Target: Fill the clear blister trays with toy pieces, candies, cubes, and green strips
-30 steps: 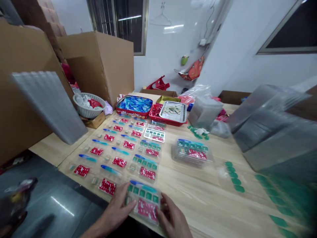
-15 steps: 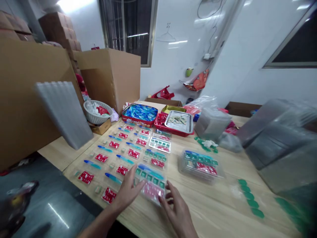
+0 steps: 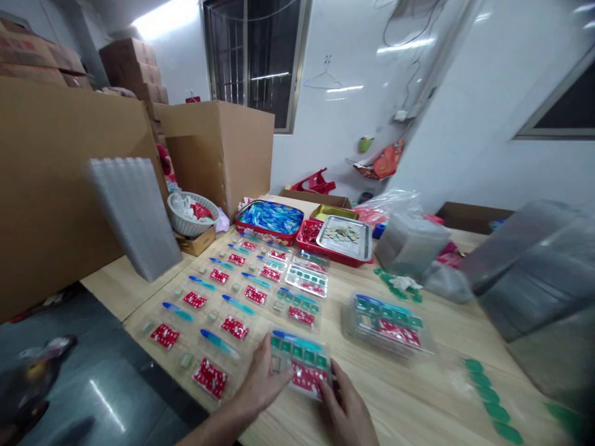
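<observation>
Between my two hands is a clear plastic blister pack (image 3: 300, 358) holding a blue pen-shaped tool, a strip of green squares and a red packet with white marks. My left hand (image 3: 264, 381) grips its left side, the thumb lying over the front near the red packet. At the right edge, the fingers of my right hand (image 3: 348, 402) are curled against the pack. To the left lie rows of clear trays (image 3: 211, 370), each with a blue pen-shaped tool and a red packet. A stack of filled packs (image 3: 388, 325) sits to the right.
Along the back stand a tin of blue pen-shaped tools (image 3: 269, 220), a metal tray of small flat pieces (image 3: 344, 237) and a white basket (image 3: 191, 214). Stacked clear trays (image 3: 137, 217) lean at left. Green strips (image 3: 493, 399) and plastic-wrapped stacks (image 3: 534, 297) are at right.
My hands and the blister pack have shifted right, away from the rows of trays. My fingers have closed in on both sides of it. The camera view has turned slightly.
</observation>
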Demonstrator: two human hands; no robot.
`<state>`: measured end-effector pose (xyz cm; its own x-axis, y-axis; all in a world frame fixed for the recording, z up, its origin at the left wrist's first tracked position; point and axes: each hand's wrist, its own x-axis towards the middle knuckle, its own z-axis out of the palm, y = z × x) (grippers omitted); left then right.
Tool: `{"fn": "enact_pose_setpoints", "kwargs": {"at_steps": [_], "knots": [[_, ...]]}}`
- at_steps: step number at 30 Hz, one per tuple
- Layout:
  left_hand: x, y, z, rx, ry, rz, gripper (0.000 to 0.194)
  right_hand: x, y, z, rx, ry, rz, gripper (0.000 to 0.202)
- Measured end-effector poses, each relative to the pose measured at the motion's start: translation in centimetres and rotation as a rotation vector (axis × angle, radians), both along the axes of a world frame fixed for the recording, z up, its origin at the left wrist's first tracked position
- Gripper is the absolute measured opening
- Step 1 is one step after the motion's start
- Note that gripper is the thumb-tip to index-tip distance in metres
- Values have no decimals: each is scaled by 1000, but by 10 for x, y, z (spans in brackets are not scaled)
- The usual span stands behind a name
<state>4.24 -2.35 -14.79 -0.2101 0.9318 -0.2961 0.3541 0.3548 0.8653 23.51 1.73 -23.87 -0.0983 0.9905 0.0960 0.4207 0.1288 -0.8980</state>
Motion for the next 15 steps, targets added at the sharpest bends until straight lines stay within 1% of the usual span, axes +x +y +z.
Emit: {"fn": "enact_pose_setpoints", "kwargs": {"at_steps": [3, 5, 6, 8, 10, 12, 13, 15], "knots": [[7, -8, -7, -50, -91, 62, 96, 4, -8, -2, -29, 68, -27, 56], [6, -16, -8, -84, -141, 98, 94, 4, -12, -2, -44, 93, -33, 57], [4, -20, -7, -72, -154, 86, 90, 4, -14, -1, -44, 102, -41, 57], [-4, -27, -5, 10, -141, 8, 83, 1, -15, 4, -24, 110, -66, 56], [-13, -25, -3, 118, -99, -78, 82, -4, -10, 12, 10, 113, -90, 55], [-20, -10, -1, 217, -76, -114, 83, -10, 3, 25, 49, 122, -92, 55], [-22, 2, 0, 248, -82, -96, 82, -14, 12, 32, 67, 129, -88, 55], [-24, 35, 4, 288, -126, -38, 77, -21, 35, 45, 100, 145, -81, 54]]}}
